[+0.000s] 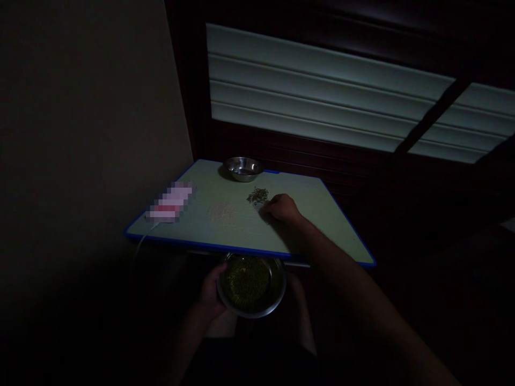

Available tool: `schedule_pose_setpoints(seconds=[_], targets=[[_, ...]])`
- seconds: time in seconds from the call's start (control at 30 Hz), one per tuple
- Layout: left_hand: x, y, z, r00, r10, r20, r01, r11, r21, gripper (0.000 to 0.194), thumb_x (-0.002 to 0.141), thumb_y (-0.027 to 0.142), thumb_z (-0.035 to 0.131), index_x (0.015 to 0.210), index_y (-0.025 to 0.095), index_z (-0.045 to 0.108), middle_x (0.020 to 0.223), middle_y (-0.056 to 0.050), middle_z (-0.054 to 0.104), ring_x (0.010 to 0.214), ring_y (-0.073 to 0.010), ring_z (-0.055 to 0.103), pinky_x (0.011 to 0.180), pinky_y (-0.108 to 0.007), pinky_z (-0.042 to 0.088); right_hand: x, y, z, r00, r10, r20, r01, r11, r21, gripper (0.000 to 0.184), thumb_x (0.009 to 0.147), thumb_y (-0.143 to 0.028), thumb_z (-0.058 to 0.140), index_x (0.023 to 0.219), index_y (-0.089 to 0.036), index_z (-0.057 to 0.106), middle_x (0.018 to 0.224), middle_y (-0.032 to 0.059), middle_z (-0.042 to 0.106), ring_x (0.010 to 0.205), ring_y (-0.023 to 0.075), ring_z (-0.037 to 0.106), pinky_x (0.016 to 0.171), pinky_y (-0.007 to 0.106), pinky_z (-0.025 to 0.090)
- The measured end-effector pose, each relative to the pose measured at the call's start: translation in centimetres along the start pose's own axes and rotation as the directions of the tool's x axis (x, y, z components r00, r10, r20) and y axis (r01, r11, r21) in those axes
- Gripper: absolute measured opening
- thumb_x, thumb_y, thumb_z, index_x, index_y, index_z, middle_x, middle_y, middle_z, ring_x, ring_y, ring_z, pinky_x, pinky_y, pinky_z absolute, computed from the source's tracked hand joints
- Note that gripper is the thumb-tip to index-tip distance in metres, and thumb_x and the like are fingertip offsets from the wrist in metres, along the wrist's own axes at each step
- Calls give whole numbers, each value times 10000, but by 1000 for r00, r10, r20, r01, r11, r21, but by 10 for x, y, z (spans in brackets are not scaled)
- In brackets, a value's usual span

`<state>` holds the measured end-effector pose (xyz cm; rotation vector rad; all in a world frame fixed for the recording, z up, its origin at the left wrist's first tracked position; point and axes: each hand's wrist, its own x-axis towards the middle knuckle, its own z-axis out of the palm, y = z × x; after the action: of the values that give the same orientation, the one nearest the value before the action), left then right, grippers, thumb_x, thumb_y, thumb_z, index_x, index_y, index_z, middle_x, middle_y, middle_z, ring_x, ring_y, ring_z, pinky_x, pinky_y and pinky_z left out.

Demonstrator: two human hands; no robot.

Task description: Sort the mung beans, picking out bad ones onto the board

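Bowl [277, 285] of green grains [246, 281] at lower centre is held by its side in the left hand [212, 289]; mid-frame, the right hand [282, 208] curls beside a greenish pile [258, 194] on the bench [322, 225], its grip's contents impossible to tell.

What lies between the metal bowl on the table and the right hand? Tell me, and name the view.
In the head view, a small greenish pile lies on the table between that metal bowl and the right hand.
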<state>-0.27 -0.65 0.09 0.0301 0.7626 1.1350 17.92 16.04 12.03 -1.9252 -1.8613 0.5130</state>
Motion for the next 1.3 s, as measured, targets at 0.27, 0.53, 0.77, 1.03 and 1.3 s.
schedule_pose_setpoints(seconds=[0.27,0.53,0.77,1.03,1.3], targets=[[-3,0,6,999,14,-45,-13,1000,26,236,822,220,520,812,118,732,797,-108,767,790,-266,715,932,-452,477,10,0,7,999,-30,41,28,999,44,241,584,-270,738,781,-130,733,699,88,697,645,191,648,584,249,452],[-1,-1,2,999,27,-42,-27,1000,-4,204,780,212,558,857,118,723,795,-106,763,874,-285,707,948,-459,469,9,-12,13,998,-56,10,55,998,35,174,589,-288,720,697,-151,716,677,88,679,649,216,635,596,295,463],[1,-2,-1,999,27,-45,-28,999,-17,183,774,214,582,842,118,723,791,-106,764,832,-284,714,907,-449,498,5,-32,18,996,-88,8,88,996,-17,146,607,-265,690,694,-148,699,741,117,697,675,228,636,578,295,457],[2,-1,-5,1000,7,-20,-8,999,-41,184,786,218,581,835,115,725,787,-109,764,844,-289,714,914,-450,492,0,-50,30,997,-71,8,71,996,-58,226,641,-297,675,772,-119,720,847,156,721,749,241,662,578,273,455],[0,0,-2,999,4,-41,-5,999,-34,193,800,211,565,790,105,726,747,-115,760,753,-269,719,874,-430,516,-4,-60,35,999,-47,14,47,998,-31,303,622,-271,664,843,-70,719,824,161,719,728,212,660,585,244,466]])
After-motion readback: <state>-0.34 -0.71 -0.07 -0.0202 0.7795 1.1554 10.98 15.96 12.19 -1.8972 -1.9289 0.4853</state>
